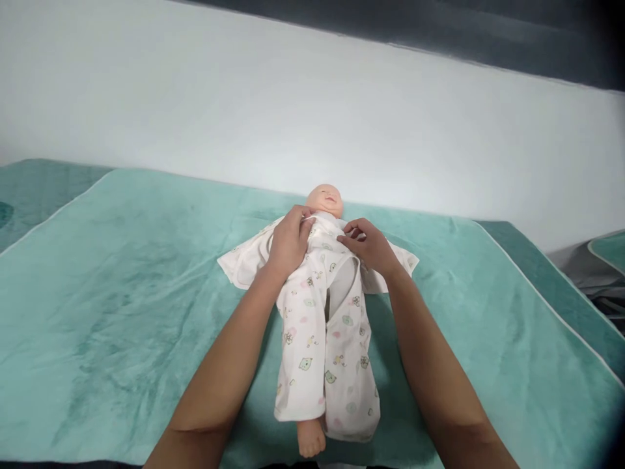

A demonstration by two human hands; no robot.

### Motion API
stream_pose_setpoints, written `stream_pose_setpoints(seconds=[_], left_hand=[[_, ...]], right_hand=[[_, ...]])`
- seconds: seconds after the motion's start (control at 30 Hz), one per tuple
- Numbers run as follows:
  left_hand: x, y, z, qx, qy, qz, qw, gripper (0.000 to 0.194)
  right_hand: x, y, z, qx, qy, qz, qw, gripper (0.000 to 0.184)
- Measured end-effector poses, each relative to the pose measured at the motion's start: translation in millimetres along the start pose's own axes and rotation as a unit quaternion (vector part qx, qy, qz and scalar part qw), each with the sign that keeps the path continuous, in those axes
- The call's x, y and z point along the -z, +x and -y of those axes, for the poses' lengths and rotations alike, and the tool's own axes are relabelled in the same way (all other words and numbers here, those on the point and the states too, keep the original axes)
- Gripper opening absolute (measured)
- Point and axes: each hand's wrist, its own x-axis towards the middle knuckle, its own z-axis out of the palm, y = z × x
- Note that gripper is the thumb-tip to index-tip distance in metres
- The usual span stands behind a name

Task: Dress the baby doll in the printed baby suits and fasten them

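A baby doll (326, 198) lies on its back, head toward the wall, dressed in a white printed baby shirt (249, 257) and matching baby pants (305, 352). The shirt's sleeves spread out to both sides. My left hand (291, 240) is at the doll's upper chest beside the neck, thumb and fingers closed on the shirt's edge. Across the chest, my right hand (367, 246) has its fingers curled, with the tips at the shirt's front; the fold between them is too small to make out. One bare foot (311, 438) sticks out of a pant leg; the other is covered.
A green plush mat (122, 312) with pale piping lies under the doll. Behind it rises a white wall (244, 98) with a dark band along the top. At the right edge is another green padded surface (610, 251) with dark items below it.
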Motion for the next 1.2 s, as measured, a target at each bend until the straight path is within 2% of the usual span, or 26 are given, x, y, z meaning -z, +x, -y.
stream_pose_setpoints(seconds=[0.1, 0.27, 0.43, 0.5, 0.6, 0.77, 0.97, 1.07, 1.2], left_hand=[[-0.4, -3, -3, 0.001, 0.079, -0.031, 0.996, 0.026], [1.7, -6, -5, -0.023, 0.147, -0.032, 0.988, 0.029], [0.0, -8, -3, -0.046, 0.198, -0.023, 0.979, 0.032], [-0.9, -9, -1, -0.044, 0.211, -0.029, 0.976, 0.032], [-1.2, -11, 2, -0.017, 0.206, -0.041, 0.977, 0.029], [2.0, -7, 7, 0.075, 0.170, -0.044, 0.982, 0.023], [3.9, -2, 11, 0.080, 0.126, -0.022, 0.989, 0.018], [3.2, -1, 14, 0.074, 0.095, -0.011, 0.993, 0.017], [3.6, 1, 18, 0.072, 0.054, 0.014, 0.996, 0.012]], right_hand=[[1, 7, 12, 0.002, 0.023, 0.045, 0.999, 0.027], [2, 10, 20, -0.023, 0.119, 0.116, 0.986, 0.038], [15, -2, 0, -0.034, 0.111, 0.121, 0.986, 0.046], [22, -7, -11, -0.049, 0.108, 0.141, 0.983, 0.047], [31, -11, -24, -0.054, 0.099, 0.172, 0.979, 0.048], [41, -11, -35, -0.061, 0.041, 0.235, 0.969, 0.045], [47, -13, -37, -0.073, 0.024, 0.279, 0.957, 0.030], [45, -13, -41, -0.071, -0.005, 0.250, 0.966, 0.028], [27, -12, -45, -0.020, -0.106, 0.122, 0.987, 0.028]])
